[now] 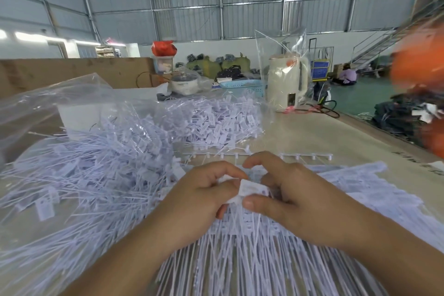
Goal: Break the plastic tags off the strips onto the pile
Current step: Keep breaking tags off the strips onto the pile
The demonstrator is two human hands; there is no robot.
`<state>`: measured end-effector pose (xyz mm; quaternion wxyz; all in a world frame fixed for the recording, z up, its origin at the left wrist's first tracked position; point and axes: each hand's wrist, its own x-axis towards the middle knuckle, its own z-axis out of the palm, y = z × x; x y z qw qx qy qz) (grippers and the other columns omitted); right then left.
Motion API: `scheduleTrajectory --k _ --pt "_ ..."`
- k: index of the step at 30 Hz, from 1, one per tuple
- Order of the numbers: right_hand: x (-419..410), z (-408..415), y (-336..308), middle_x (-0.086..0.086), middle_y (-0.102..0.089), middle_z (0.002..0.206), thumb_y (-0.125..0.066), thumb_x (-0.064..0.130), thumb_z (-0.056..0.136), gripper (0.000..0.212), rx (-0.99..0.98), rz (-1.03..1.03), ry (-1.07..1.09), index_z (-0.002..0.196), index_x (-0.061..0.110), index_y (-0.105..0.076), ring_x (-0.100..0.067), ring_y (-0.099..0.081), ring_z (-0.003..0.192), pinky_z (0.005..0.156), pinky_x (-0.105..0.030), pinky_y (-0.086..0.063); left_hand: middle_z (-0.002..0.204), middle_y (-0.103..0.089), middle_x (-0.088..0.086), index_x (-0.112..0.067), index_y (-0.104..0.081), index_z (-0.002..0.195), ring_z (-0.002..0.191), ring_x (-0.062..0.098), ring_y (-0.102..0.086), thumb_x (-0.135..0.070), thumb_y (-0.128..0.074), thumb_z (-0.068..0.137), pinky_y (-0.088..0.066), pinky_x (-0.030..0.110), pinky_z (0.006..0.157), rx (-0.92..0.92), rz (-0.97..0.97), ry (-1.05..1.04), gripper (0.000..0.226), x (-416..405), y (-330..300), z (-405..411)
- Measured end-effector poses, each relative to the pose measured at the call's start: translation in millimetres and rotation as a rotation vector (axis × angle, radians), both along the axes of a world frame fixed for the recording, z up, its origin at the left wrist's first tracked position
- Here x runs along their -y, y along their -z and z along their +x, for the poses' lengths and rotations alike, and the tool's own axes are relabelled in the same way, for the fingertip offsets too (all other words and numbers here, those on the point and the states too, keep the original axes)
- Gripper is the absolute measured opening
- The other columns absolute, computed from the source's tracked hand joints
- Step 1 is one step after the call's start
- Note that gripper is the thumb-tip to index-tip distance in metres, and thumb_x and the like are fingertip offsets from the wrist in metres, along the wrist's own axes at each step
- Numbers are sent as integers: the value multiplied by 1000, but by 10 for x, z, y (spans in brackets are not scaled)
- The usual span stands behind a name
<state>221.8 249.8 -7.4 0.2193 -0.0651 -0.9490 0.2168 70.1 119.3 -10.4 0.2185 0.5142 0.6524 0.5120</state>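
A small white plastic tag (252, 190) sits pinched between both hands, directly above the bundle of strips (252, 247) that fans out toward the person. The left hand (204, 197) has its grip closed on the tag's left edge, fingers curled over it; the right hand (288, 199) closes its grip on the right edge, thumb under, forefinger arched above. Held from both sides like this, the tag can likely be bent and snapped from its strip. The pile (101, 170) of loose tags lies just left of the tag, spilling over a clear plastic bag (48, 98), close enough for a short toss; its tags are too many to count. Beyond the tag, two bare runner pieces (305, 156) lie on the bench (336, 137). Farther back stands one cream kettle (286, 81).
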Motion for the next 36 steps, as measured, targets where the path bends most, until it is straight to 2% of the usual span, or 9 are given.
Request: scheduleTrajectory --k 5,9,12,16,19,22,28,32,36 --pt "-4 -34 6 22 -54 59 -58 48 92 42 57 28 -19 126 42 -34 -4 -48 48 48 -18 -35 48 -47 -8 -31 -71 82 40 6 -38 -24 -55 96 -30 18 43 11 18 0 22 -23 33 17" --pt "12 -40 20 21 -54 57 -58 47 91 43 76 39 -14 126 39 -35 -4 -48 47 47 -18 -34 55 -48 -6 -28 -69 79 44 5 -40 -47 -64 87 -33 19 48 -52 53 4 20 -38 74 47" --pt "12 -25 8 20 -52 57 -60 53 88 51 65 -24 -29 130 40 -35 -3 -47 47 47 -17 -33 58 -51 -10 -33 -67 81 45 2 -40 -35 -68 85 -33 14 48 -141 59 -40 4 -33 59 53" --pt "-49 16 -48 16 -45 57 -56 65 79 36 4 -177 10 101 37 -57 -4 -39 49 50 -17 -31 41 -43 -16 -27 -68 81 35 -1 -34 -26 -66 89 -26 10 38 -96 63 -94 9 -30 20 27" --pt "-74 36 -76 12 -47 55 -57 57 88 33 72 -45 80 73 27 -53 -6 -41 47 48 -22 -30 45 -46 -9 -30 -69 79 36 5 -34 -27 -67 89 -26 14 38 -33 83 -129 11 -35 3 -8" --pt "-51 46 -91 17 -51 56 -58 49 90 33 79 -45 125 66 30 -46 -5 -43 44 47 -23 -28 41 -42 -11 -30 -69 78 35 5 -34 -28 -66 88 -27 14 39 19 97 -147 11 -28 5 -31" --pt "152 -42 -87 17 -49 57 -51 56 84 40 -220 16 287 60 30 -34 -9 -43 46 43 -25 -25 41 -40 -7 -27 -70 63 35 5 -34 -10 -64 88 -29 17 36 425 215 -163 30 -115 -28 47" --pt "11 0 -130 3 -41 47 -54 51 87 41 -465 16 475 63 24 -34 -8 -40 44 38 -21 -22 42 -38 -4 -12 -66 78 33 5 -30 -8 -60 89 -27 15 32 693 282 -233 13 -75 -44 -82" --pt "-20 72 -118 10 -47 52 -50 63 78 25 -287 -169 208 84 39 -53 -6 -37 40 41 -16 -29 46 -39 -1 -14 -71 77 35 8 -30 -9 -65 87 -28 17 34 502 182 -228 13 -36 -30 -198"
